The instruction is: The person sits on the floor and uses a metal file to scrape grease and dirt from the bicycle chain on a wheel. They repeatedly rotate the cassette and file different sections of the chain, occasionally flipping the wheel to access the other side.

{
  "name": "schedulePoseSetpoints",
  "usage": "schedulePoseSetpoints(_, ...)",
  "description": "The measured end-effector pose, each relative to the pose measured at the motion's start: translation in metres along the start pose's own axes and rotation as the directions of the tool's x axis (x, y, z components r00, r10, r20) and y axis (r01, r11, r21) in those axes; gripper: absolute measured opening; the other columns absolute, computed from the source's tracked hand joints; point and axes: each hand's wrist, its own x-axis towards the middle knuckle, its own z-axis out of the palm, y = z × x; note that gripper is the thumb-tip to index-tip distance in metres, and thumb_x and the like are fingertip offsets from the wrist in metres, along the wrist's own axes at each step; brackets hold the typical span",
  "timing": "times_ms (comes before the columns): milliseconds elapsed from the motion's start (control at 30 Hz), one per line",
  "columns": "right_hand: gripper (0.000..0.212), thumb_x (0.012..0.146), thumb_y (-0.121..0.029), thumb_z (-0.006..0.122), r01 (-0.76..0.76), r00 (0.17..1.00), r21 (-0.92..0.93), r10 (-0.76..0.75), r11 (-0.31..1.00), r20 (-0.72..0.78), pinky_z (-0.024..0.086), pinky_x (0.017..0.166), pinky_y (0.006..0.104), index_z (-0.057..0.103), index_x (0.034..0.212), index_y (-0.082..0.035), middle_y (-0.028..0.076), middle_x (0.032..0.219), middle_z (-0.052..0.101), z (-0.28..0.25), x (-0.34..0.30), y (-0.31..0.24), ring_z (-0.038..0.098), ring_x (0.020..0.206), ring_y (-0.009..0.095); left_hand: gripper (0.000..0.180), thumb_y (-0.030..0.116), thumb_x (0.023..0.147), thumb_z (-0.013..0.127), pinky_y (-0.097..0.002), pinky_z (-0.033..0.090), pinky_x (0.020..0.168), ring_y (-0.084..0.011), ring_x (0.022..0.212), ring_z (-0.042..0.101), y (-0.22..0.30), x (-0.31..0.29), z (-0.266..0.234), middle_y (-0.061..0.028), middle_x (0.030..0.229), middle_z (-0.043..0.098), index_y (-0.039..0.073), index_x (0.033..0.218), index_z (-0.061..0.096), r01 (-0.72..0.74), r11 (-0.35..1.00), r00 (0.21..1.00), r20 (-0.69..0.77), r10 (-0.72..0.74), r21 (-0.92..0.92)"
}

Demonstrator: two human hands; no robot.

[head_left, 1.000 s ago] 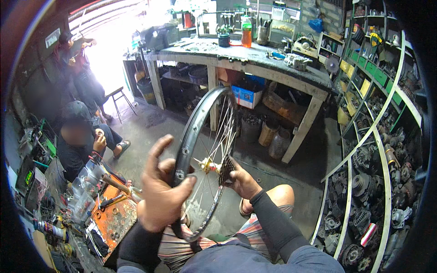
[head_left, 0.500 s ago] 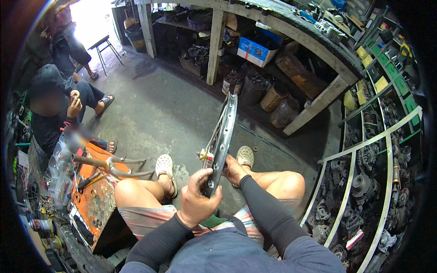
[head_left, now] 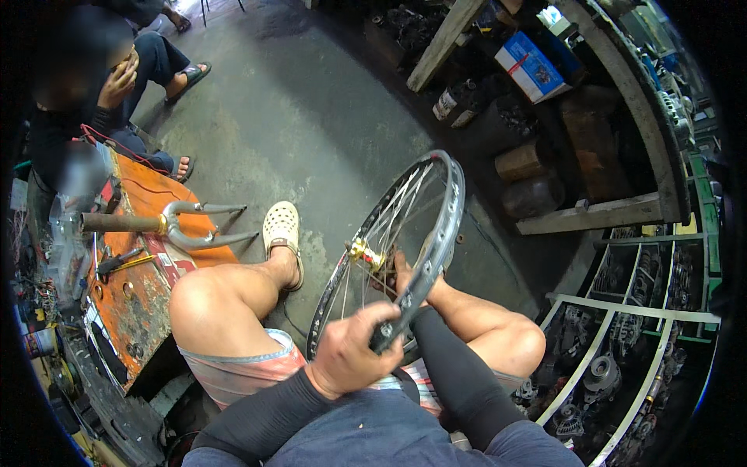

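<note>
A bicycle wheel (head_left: 372,258) stood tilted at the frame's centre, its top edge over grey floor (head_left: 334,101) that reached the upper edge. The left hand (head_left: 354,350) was closed around its rim (head_left: 428,272), lower centre; the right hand (head_left: 402,272), near the hub (head_left: 360,251), was partly hidden, its grip impossible to tell. Printing on a blue-and-white box (head_left: 533,68), upper right, was too small to read.

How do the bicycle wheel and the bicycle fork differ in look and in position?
The bicycle wheel is round and spoked; the bicycle fork is two-pronged with a straight tube. The left hand holds the wheel tilted; the fork lies over an orange surface. Both are bicycle parts.
</note>
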Motion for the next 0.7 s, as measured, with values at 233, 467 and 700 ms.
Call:
schedulePoseSetpoints(233, 0.072, 0.114, -0.072, 0.059, 0.108, 0.992, -0.064, -0.111, 0.992, -0.054, 0.064, 0.071, 0.0389, 0.063, 0.129, -0.001, 0.01, 0.114, 0.077, 0.041, 0.032, -0.029, 0.076, 0.093, 0.019, 0.044, 0.02, 0.111, 0.069, -0.0424, 0.06, 0.09, -0.0299, 0.101, 0.078, -0.006, 0.092, -0.049, -0.0256, 0.12, 0.08, -0.003, 0.148, 0.068, 0.305, 0.95, 0.95, 0.047, -0.308, 0.062)
schedulePoseSetpoints(467, 0.066, 0.116, -0.066, 0.059, 0.23, 0.973, 0.072, -0.227, 0.971, -0.042, 0.063, 0.095, 0.0409, 0.062, 0.145, -0.006, 0.006, 0.123, 0.075, 0.043, 0.032, -0.016, 0.074, 0.109, 0.021, 0.045, 0.015, 0.119, 0.061, -0.0324, 0.054, 0.084, -0.0138, 0.087, 0.061, -0.029, 0.133, -0.046, -0.0088, 0.094, 0.066, -0.001, 0.16, 0.059, 0.232, 0.967, 0.953, 0.224, -0.205, -0.102)
schedulePoseSetpoints(700, 0.075, 0.115, -0.072, 0.057, 0.071, 0.997, -0.002, -0.071, 0.998, -0.04, 0.066, 0.091, 0.0458, 0.067, 0.143, -0.003, 0.01, 0.121, 0.078, 0.027, 0.014, -0.031, 0.077, 0.104, 0.025, 0.052, 0.014, 0.119, 0.061, -0.0339, 0.05, 0.073, -0.0101, 0.076, 0.052, -0.025, 0.123, -0.031, -0.002, 0.08, 0.058, 0.001, 0.169, 0.05, 0.24, 0.954, 0.941, 0.285, -0.183, -0.181)
